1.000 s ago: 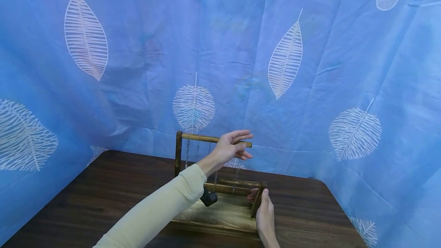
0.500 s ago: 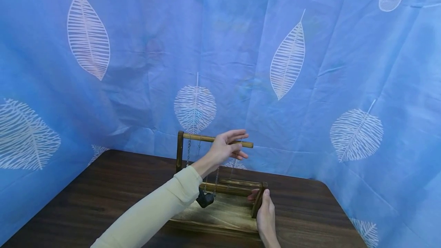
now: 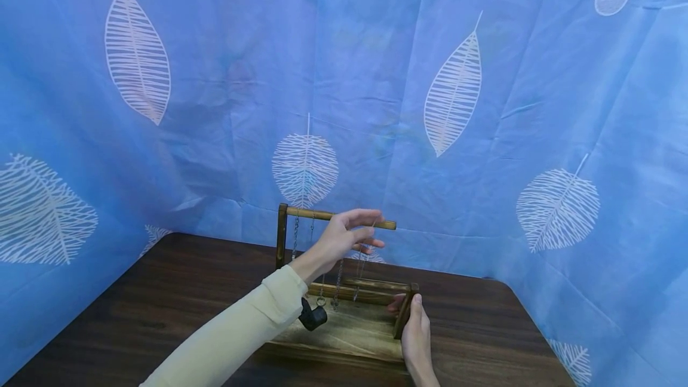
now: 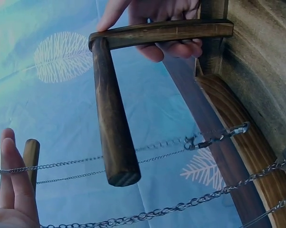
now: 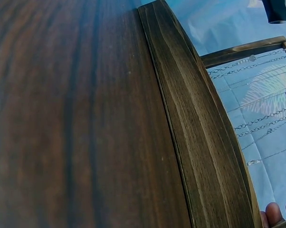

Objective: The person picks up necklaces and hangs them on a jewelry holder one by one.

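Note:
A wooden necklace stand (image 3: 344,333) sits on the table, with thin chains hanging from its tall top bar (image 3: 309,214). My left hand (image 3: 344,233) is at that bar's right part, its fingers extended and spread. In the left wrist view a necklace (image 4: 71,163) runs across these straight fingers and stretches to a clasp by the stand's base. My right hand (image 3: 416,333) grips the short end post (image 3: 404,315), thumb on the near side and fingers behind. The left wrist view shows this right hand (image 4: 166,12) behind the wood.
A dark wooden table (image 3: 478,327) lies under the stand, and a blue leaf-print cloth (image 3: 365,76) hangs behind it. A shorter lower bar (image 3: 376,284) crosses the stand's right side. More chains (image 4: 181,206) hang near my left wrist. A black device (image 3: 314,318) sits under that wrist.
My left hand has shifted left and slightly down along the top bar, the necklace moving with it. My right hand stays on the end post.

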Available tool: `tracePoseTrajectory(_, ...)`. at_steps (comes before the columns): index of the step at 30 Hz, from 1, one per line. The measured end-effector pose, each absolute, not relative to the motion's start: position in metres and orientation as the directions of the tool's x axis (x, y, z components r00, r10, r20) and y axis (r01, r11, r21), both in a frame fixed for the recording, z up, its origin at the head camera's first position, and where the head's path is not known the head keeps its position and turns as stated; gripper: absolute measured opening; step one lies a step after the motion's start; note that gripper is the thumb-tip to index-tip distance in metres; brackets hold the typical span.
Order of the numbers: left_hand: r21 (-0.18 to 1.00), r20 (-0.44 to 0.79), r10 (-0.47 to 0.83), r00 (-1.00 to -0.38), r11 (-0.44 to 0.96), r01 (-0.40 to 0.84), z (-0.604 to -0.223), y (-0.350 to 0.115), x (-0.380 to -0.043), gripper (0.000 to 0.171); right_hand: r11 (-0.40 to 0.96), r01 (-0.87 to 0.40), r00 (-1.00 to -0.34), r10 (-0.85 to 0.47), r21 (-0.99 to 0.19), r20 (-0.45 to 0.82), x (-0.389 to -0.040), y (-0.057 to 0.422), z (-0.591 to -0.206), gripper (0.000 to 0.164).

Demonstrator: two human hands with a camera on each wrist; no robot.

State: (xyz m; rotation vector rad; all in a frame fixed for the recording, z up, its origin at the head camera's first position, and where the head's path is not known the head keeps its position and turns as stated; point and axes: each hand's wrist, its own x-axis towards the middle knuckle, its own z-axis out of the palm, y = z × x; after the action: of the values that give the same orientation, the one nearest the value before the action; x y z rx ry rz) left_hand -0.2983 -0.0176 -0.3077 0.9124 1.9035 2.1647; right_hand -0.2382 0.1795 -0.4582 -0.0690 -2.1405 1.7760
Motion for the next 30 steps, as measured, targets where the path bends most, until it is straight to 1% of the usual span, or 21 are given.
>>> tracePoseTrajectory(6, 0.938, 0.345, 0.488, -0.802, -0.217, 0.271, -0.314, -0.021, -0.296, 0.035, 0.208, -0.181, -0.934, 0.268, -0.961, 0.234, -0.239, 0.180, -0.459, 0.067)
tracePoseTrajectory(9, 0.940, 0.338, 0.490, -0.803, -0.215, 0.264, -0.319, -0.022, -0.295, 0.033, 0.201, -0.183, -0.932, 0.276, -0.962, 0.235, -0.239, 0.180, -0.459, 0.069)
tracePoseTrajectory(22, 0.964, 0.264, 0.463, -0.846, -0.096, 0.249, -0.346, -0.021, -0.293, 0.031, 0.213, -0.208, -0.931, 0.256, -0.955, 0.259, -0.239, 0.182, -0.459, 0.068)
tracePoseTrajectory(30, 0.969, 0.243, 0.463, -0.853, -0.070, 0.238, -0.352, -0.017, -0.293, 0.033, 0.211, -0.204, -0.934, 0.251, -0.956, 0.255, -0.238, 0.184, -0.460, 0.067)
